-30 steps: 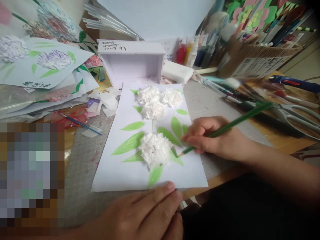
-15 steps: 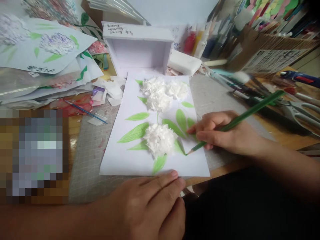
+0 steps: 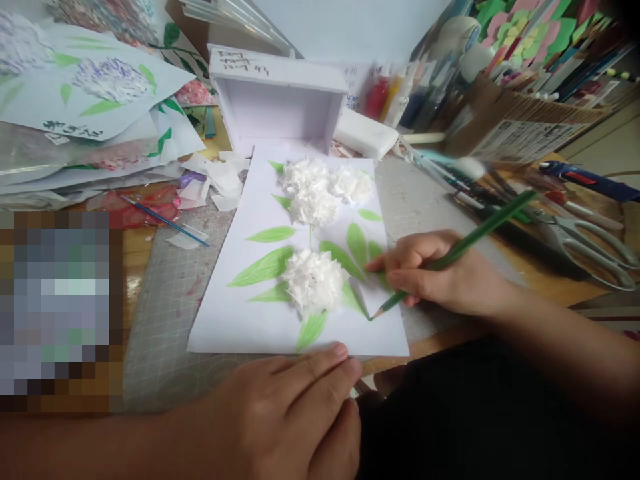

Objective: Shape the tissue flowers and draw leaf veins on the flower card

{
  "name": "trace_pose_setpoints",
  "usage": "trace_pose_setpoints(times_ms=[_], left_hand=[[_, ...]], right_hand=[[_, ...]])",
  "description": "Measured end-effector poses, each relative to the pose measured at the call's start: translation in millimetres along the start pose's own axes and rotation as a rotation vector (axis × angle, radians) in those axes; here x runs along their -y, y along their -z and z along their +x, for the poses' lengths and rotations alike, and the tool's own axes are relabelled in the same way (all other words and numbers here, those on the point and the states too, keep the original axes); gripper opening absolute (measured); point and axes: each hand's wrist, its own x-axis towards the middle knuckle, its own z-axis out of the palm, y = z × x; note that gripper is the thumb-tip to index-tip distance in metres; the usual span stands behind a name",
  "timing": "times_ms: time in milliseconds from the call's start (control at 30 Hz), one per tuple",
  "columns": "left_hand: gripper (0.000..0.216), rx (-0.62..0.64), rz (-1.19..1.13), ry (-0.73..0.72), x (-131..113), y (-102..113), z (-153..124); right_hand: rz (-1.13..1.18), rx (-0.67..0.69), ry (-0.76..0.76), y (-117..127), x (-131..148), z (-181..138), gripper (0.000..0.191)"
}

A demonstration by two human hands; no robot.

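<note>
A white sheet lies on a grey cutting mat, with drawn green leaves and two white tissue-paper flowers, one near the top and one lower. My right hand is closed round a green pencil; its tip touches the paper at a leaf just right of the lower flower. My left hand lies flat at the sheet's near edge, fingers stretched out, fingertips pressing the paper.
A white open box stands behind the sheet, with an eraser-like white block beside it. Finished flower sheets are piled at left. Scissors, pens and a cardboard box of supplies crowd the right. Paper scraps lie nearby.
The pencil tip has moved from the lower flower's right edge down and right along the leaf. The view has shifted slightly; my left hand stays on the sheet's edge.
</note>
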Motion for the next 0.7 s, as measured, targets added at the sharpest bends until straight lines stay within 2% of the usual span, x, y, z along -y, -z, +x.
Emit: trace_pose_setpoints(times_ms=[67,167,367,533,700], left_hand=[[0.026,0.013,-0.020,0.088,-4.3,1.7,0.6],[0.025,-0.002,-0.017,0.086,-4.1,0.9,0.4],[0.022,-0.090,0.049,-0.104,7.0,-5.0,-1.8],[0.022,-0.045,-0.011,0.104,-4.2,-1.1,-0.2],[0.027,-0.024,-0.029,0.106,-4.7,2.8,3.2]], right_hand=[[-0.011,-0.021,-0.001,-0.2,-0.5,0.2,0.034],[-0.011,-0.052,-0.007,0.1,-2.9,0.2,0.033],[-0.014,-0.098,0.027,-1.5,-9.0,3.0,0.030],[-0.024,-0.117,0.028,-1.8,-8.8,3.4,0.031],[-0.011,-0.052,0.019,0.1,-6.2,0.7,0.035]])
